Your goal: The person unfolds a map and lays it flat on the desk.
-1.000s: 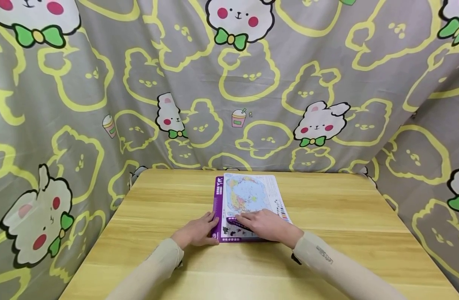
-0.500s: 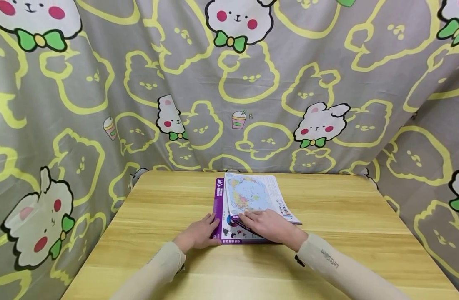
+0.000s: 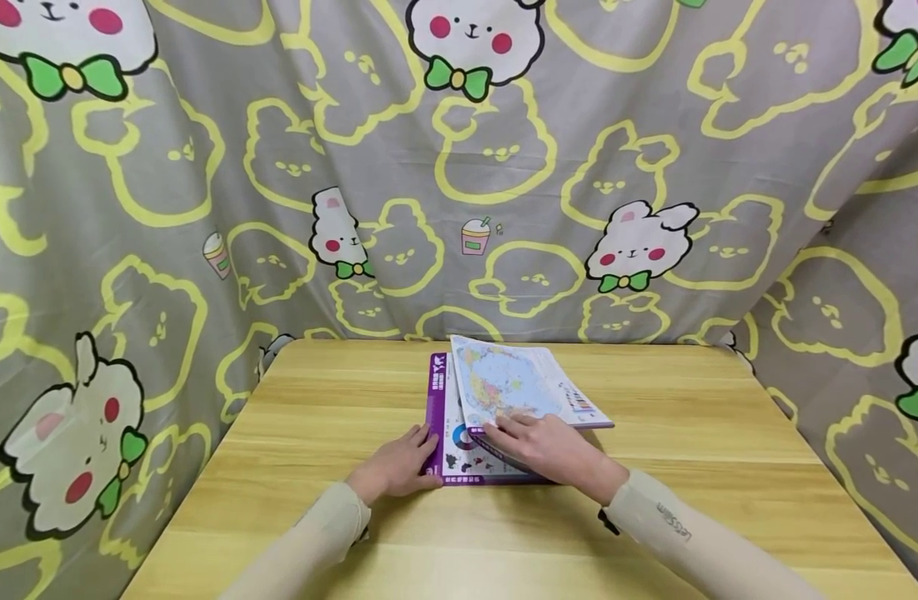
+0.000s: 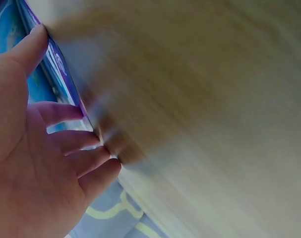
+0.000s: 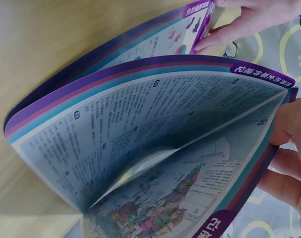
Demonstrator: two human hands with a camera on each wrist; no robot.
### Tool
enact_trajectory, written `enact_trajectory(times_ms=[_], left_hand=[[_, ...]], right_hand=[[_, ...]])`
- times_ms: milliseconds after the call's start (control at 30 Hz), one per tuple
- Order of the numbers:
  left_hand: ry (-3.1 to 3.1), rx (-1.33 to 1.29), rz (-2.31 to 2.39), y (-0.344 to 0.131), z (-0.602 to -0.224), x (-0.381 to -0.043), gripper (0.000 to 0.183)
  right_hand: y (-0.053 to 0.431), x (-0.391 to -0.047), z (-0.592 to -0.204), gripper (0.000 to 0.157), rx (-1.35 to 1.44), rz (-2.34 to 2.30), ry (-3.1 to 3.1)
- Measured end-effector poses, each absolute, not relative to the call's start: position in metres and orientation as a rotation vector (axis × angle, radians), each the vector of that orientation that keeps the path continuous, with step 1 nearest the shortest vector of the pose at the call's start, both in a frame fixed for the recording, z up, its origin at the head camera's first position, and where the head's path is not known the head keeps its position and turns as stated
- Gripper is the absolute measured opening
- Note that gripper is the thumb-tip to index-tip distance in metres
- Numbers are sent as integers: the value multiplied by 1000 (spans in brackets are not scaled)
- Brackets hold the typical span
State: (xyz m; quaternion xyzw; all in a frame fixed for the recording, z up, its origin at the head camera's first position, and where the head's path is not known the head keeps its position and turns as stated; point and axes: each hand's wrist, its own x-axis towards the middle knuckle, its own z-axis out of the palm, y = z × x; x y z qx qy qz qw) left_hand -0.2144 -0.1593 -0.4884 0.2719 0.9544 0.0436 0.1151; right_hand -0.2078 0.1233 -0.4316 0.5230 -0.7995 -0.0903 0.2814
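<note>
A purple-edged folding map [image 3: 504, 379] lies near the far middle of the table, a world map printed on its upper panel. My right hand [image 3: 552, 450] pinches the near left corner of that panel and holds it tilted up. In the right wrist view, the right-hand fingers [image 5: 284, 171] grip the edge, and the folds gape, showing a text-covered panel [image 5: 120, 109] and a coloured map panel [image 5: 160, 203]. My left hand [image 3: 394, 467] rests on the purple left border of the lower panel [image 3: 453, 471]. In the left wrist view, the left fingers [image 4: 66, 141] extend along this edge.
The wooden table [image 3: 308, 400] extends around the map on all sides. Behind it and along both sides hangs a grey curtain [image 3: 504, 283] with rabbit prints. Beige sleeves [image 3: 699, 533] cover both forearms.
The right hand has moved slightly right and lifted the upper panel, which now slants rightward and shows more of the lower panel. My left hand has stayed on the left border.
</note>
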Motion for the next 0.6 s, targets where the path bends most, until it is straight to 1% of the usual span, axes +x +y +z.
enact_trajectory(times_ms=[300, 400, 533, 600], left_hand=[[2831, 756, 151, -155, -490, -211, 82], [2829, 755, 150, -153, -489, -210, 83], [2821, 762, 145, -151, -487, -209, 82], [2817, 774, 145, -151, -487, -209, 82]], right_hand=[[139, -201, -418, 52, 1334, -353, -2201], [144, -200, -416, 50, 1338, -333, -2184], [150, -199, -414, 41, 1332, -306, -2144], [153, -198, -413, 50, 1323, -290, -2131]])
